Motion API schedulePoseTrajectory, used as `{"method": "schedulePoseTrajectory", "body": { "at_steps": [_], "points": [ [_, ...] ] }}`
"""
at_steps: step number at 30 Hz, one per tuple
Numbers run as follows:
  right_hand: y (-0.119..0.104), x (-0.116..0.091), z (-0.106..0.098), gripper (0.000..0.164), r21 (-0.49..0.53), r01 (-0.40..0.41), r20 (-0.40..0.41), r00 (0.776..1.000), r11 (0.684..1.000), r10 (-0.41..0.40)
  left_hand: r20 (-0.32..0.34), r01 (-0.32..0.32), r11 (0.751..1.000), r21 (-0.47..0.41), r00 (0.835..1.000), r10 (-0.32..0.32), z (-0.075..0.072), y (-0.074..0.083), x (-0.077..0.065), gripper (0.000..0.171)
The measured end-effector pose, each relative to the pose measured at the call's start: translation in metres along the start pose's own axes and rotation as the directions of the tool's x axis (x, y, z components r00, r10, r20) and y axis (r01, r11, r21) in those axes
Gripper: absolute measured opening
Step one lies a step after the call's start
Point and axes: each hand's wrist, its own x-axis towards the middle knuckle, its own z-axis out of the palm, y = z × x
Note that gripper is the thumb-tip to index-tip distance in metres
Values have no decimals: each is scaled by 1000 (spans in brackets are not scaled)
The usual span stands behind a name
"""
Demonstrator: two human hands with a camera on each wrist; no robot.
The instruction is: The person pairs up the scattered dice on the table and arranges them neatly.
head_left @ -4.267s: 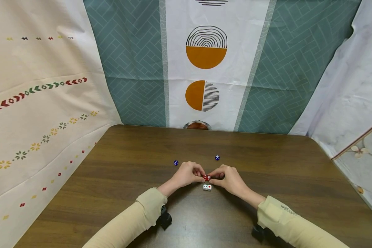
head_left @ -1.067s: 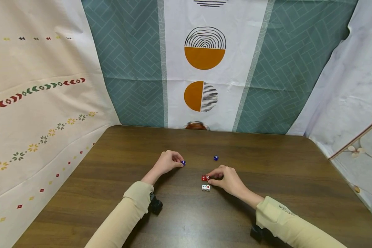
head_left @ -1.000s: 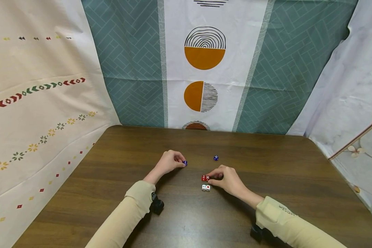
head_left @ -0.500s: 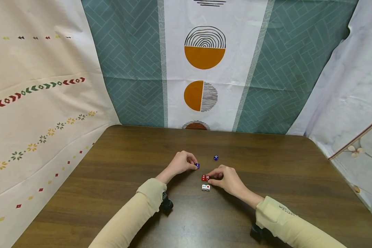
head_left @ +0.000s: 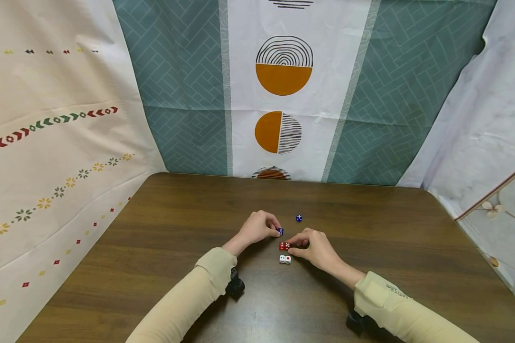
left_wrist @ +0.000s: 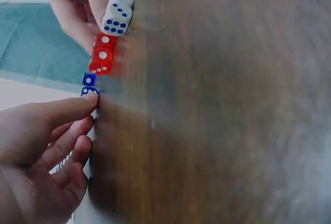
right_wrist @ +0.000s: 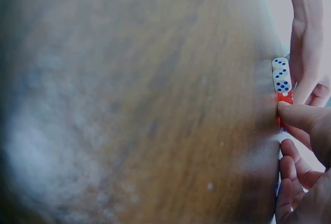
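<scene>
Between the thumb and fingertips of my left hand (head_left: 257, 227) is a blue die (head_left: 281, 231), just behind a side-by-side pair of red dice (head_left: 284, 246). My right hand (head_left: 319, 248) pinches the right-hand red die of that pair at table level. Two white dice (head_left: 285, 259) sit touching each other directly in front of the red ones. A second blue die (head_left: 299, 218) lies apart, farther back and to the right. The left wrist view shows the thumb over the held blue die (left_wrist: 87, 90); in the right wrist view, the right thumb covers part of the red dice (right_wrist: 285, 97).
The brown wooden table (head_left: 189, 209) extends around both hands. A patterned curtain (head_left: 184, 95) hangs behind its far edge, with pale cloths (head_left: 60, 119) at the sides. Each wrist carries a small black camera (head_left: 236, 286).
My left hand has left the red dice, picked up the left blue die and carried it right and nearer to just behind the red pair. My right hand stays at the red dice.
</scene>
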Motion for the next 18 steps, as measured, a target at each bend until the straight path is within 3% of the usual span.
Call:
{"method": "schedulePoseTrajectory", "body": {
  "at_steps": [18],
  "points": [
    [1, 1, 0, 14, 0, -1, 3, 1000, 1000, 1, 12, -10, 1000, -17, 1000, 11, 6, -1, 0, 9]
  ]
}}
